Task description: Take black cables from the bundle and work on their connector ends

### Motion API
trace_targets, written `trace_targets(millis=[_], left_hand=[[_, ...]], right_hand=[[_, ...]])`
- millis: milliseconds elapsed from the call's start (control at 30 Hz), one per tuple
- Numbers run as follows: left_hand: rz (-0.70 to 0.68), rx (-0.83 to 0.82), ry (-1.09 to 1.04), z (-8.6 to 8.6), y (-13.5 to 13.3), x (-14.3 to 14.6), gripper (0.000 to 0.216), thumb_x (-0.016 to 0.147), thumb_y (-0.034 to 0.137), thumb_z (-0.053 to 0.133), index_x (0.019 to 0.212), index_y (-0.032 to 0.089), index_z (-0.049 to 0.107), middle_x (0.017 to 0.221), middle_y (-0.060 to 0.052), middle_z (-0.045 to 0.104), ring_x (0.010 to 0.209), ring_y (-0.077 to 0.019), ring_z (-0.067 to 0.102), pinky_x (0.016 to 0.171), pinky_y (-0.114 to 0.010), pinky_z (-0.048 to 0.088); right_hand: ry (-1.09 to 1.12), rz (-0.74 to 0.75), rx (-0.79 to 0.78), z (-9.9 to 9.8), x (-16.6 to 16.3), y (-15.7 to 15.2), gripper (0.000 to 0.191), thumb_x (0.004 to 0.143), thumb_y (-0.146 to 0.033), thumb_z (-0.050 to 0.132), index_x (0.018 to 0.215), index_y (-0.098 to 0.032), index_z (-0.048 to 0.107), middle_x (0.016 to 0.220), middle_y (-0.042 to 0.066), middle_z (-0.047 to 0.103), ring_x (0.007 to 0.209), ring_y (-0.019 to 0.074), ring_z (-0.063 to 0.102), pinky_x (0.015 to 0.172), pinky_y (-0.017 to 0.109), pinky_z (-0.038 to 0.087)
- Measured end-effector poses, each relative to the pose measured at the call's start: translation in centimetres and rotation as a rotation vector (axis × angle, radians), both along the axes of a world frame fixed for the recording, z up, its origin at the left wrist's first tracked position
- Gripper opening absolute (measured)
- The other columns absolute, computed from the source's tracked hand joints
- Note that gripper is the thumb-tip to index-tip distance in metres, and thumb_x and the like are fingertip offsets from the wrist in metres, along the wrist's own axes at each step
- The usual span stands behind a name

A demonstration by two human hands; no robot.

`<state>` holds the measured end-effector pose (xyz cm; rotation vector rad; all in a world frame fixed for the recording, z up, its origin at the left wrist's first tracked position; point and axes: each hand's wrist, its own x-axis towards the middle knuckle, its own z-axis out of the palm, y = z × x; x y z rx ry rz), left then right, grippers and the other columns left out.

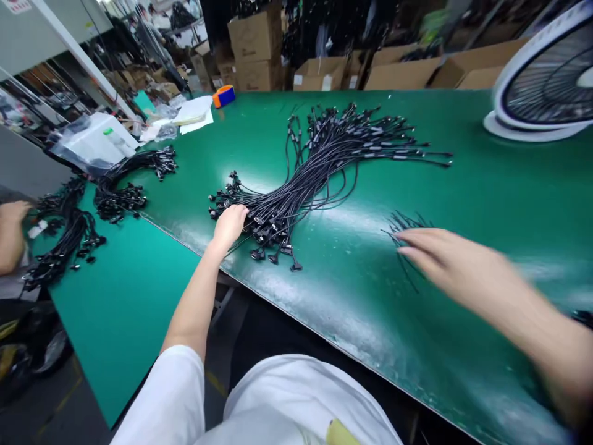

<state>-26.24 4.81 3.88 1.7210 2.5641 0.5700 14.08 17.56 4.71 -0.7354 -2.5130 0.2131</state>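
Observation:
A large bundle of black cables (319, 167) lies fanned across the green table (361, 296), connector ends toward me. My left hand (229, 225) rests on the near connector ends with its fingers curled over them. Over to the right, my right hand (440, 256) is smeared by motion, fingers stretched out flat just above the mat. Its fingertips are beside a small heap of thin black ties (407, 224). Nothing shows in its grasp.
More cable bundles (120, 185) lie on the left, and another person's hand (12, 235) is at the left edge. A white fan (546, 80) stands at the far right. Plastic bags (92, 142), papers, an orange-blue tape roll (223, 96) and cardboard boxes (319, 73) sit at the back.

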Motion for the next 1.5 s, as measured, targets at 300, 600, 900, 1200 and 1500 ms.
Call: trace_targets(millis=[300,600,900,1200,1500], left_hand=[[0.003,-0.029,0.031,2.5,1.6,-2.8,0.021,0.094,0.022,0.046,0.095,0.016,0.066,0.100,-0.010,0.069,0.095,-0.0227,0.062,0.085,-0.031,0.044],[-0.220,0.169,-0.483,14.5,-8.1,5.8,0.029,0.093,0.043,0.050,0.104,0.022,0.067,0.054,0.005,0.049,0.045,-0.0099,0.042,0.046,-0.021,0.033],[-0.139,0.710,-1.295,9.2,-15.7,-3.8,0.019,0.079,0.030,0.073,0.078,0.014,0.063,0.045,0.010,0.043,0.035,-0.0017,0.033,0.041,-0.013,0.039],[-0.459,0.895,-1.744,11.6,-15.7,2.2,0.020,0.086,0.032,0.068,0.075,0.018,0.058,0.055,0.011,0.061,0.026,0.0017,0.036,0.027,-0.008,0.030],[-0.122,0.839,-0.984,10.1,-15.8,6.0,0.021,0.086,0.042,0.065,0.096,0.024,0.071,0.088,0.003,0.075,0.073,-0.0091,0.070,0.060,-0.015,0.056]], right_hand=[[-0.223,0.260,-0.169,3.9,-19.2,-1.7,0.032,0.096,-0.022,0.044,0.121,-0.016,0.063,0.121,0.009,0.065,0.108,0.0233,0.063,0.094,0.038,0.051],[-0.172,0.086,-0.102,6.0,-25.8,4.5,0.029,0.096,-0.026,0.044,0.107,-0.014,0.067,0.105,0.012,0.067,0.096,0.0213,0.062,0.084,0.032,0.047],[0.163,0.042,-0.024,11.0,-18.2,10.4,0.027,0.093,-0.035,0.050,0.078,-0.016,0.061,0.090,0.010,0.064,0.093,0.0233,0.055,0.089,0.040,0.041],[0.578,0.647,-0.865,17.0,-18.1,-1.3,0.034,0.096,-0.050,0.047,0.088,-0.018,0.056,0.064,-0.005,0.050,0.057,0.0070,0.049,0.064,0.023,0.046],[-0.144,0.255,-0.132,11.0,-8.5,-8.0,0.013,0.090,-0.026,0.057,0.083,-0.018,0.064,0.076,0.002,0.063,0.064,0.0121,0.054,0.056,0.024,0.034]])
